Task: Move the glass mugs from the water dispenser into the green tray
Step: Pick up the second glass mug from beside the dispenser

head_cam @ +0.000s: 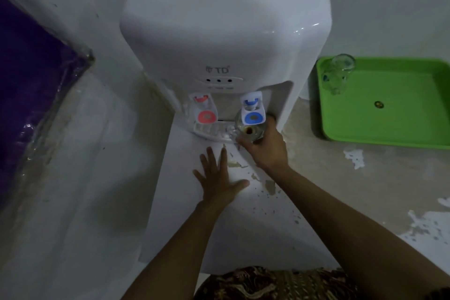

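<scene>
Right hand on a glass mug at the water dispenser [226, 39]

The right hand [264, 147] is wrapped around a glass mug [250, 133] under the blue tap [252, 111], on the drip tray [211, 133]. The left hand [219, 178] lies flat, fingers spread, on the dispenser's front. 1 mug [337, 75] already sits in the green tray's [389, 124] far-left corner.

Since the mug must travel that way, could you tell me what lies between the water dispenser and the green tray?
In the head view, only bare, stained floor separates the water dispenser from the green tray.
</scene>
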